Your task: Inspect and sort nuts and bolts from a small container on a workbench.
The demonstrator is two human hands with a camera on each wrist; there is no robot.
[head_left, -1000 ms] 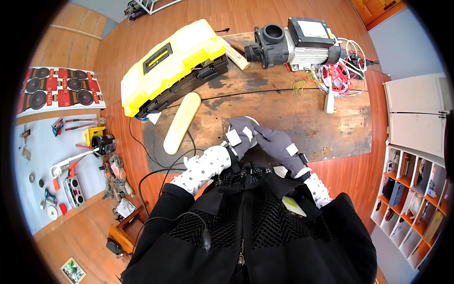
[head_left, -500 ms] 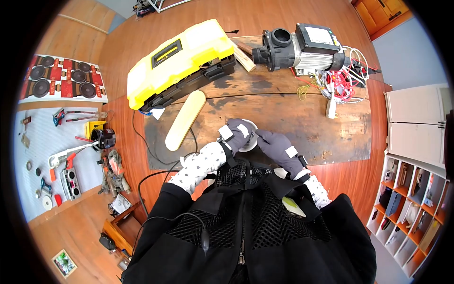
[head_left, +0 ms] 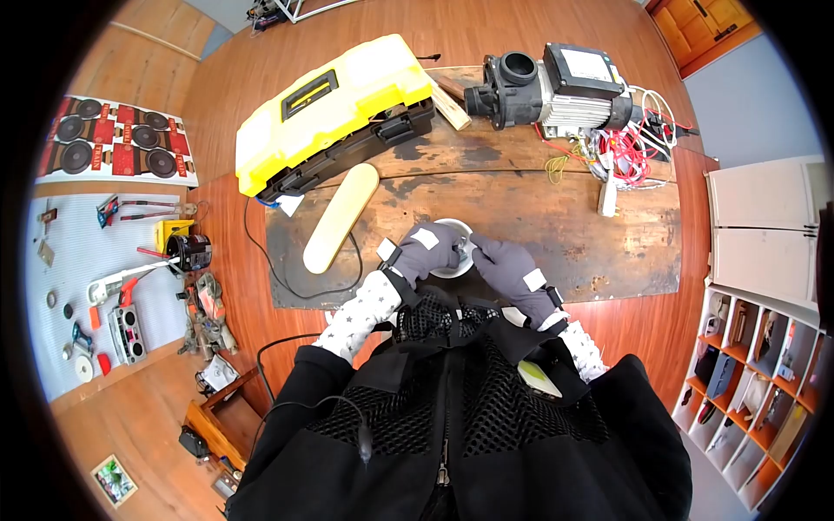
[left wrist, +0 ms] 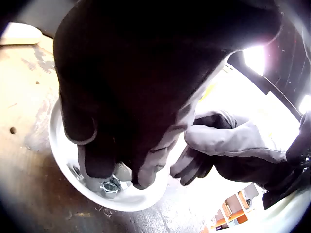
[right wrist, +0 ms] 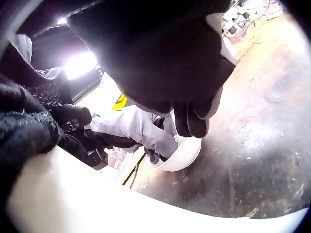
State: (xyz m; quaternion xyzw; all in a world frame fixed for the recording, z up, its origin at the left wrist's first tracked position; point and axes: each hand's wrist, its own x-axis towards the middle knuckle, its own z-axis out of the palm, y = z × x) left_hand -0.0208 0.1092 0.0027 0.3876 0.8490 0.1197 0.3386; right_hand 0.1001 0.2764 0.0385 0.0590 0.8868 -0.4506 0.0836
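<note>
Our left hand (head_left: 427, 250) reaches in the bowl (left wrist: 133, 203), partly hiding metal parts (left wrist: 110, 188); our right hand (head_left: 514, 271) is at its rim. We cannot tell if either grips. Toolbox (head_left: 347, 91) and pump (head_left: 573, 111) stand beyond.

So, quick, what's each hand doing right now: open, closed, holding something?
Left hand: down in the white bowl, by a metal nut; grip can't be told.
Right hand: by the bowl's rim; open or holding something, can't be told.
</note>
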